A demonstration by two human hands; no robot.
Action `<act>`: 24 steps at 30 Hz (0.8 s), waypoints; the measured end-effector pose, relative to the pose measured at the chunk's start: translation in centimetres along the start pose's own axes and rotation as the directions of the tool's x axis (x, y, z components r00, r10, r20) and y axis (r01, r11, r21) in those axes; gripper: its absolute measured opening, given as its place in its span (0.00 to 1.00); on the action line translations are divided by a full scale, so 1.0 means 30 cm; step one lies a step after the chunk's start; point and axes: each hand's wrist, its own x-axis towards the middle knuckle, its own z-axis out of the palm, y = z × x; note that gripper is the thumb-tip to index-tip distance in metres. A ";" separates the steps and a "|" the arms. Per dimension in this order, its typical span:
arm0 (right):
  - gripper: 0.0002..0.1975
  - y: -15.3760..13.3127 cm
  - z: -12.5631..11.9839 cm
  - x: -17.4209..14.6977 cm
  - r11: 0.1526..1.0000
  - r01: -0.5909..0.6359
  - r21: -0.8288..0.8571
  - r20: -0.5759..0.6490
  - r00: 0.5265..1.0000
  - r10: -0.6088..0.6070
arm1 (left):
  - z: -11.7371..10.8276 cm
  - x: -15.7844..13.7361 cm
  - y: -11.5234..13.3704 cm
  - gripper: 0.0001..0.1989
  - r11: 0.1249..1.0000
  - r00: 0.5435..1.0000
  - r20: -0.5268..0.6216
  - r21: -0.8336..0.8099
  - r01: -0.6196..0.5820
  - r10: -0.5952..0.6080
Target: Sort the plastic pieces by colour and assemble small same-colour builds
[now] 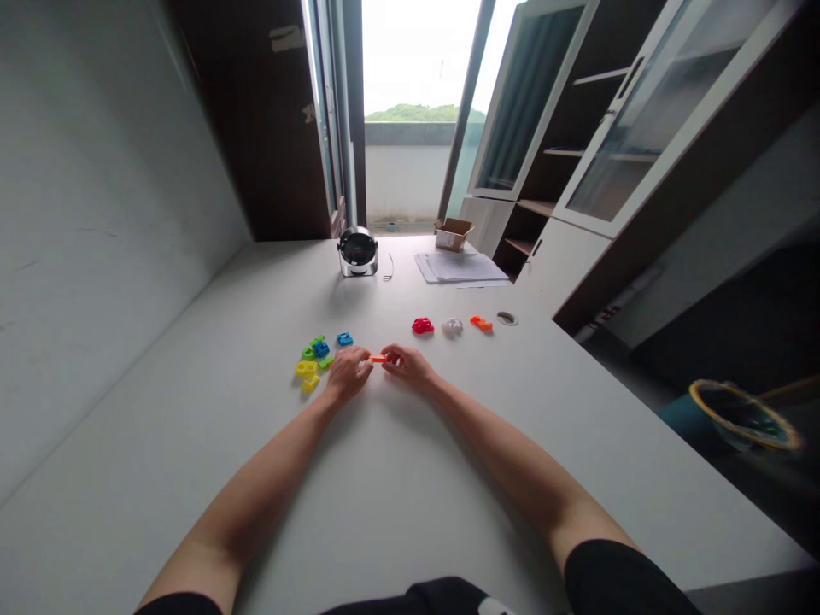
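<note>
Between my two hands is a small orange plastic piece (378,359), held at both ends just over the white table. My left hand (349,372) pinches its left end, and my right hand (405,362) has its fingertips closed on the right end. Close to my left hand lie blue pieces (344,339), green pieces (326,362) and yellow pieces (307,369). Beyond my right hand sit a red cluster (423,325), a white cluster (452,326) and another orange piece (481,324). My fingers hide part of the held piece.
Farther back on the table (410,478) stand a round black device on a metal stand (358,250), a stack of papers (465,267) and an open cardboard box (453,234). A cable hole (506,319) lies near the right edge. A wall borders the left side.
</note>
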 end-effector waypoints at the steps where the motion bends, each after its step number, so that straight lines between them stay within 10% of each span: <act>1: 0.13 0.002 0.003 0.000 1.000 0.004 -0.012 -0.012 1.000 -0.004 | 0.001 0.001 -0.001 0.10 1.000 1.000 0.006 0.000 0.002 -0.002; 10: 0.10 0.000 -0.001 -0.004 0.990 0.101 -0.101 -0.029 0.994 -0.104 | -0.005 0.004 0.005 0.11 1.000 0.999 0.037 -0.026 -0.006 0.006; 24: 0.13 -0.025 -0.023 0.013 0.997 -0.056 -0.059 0.033 0.998 0.058 | 0.007 -0.003 0.005 0.12 0.980 0.993 -0.094 -0.180 -0.084 0.067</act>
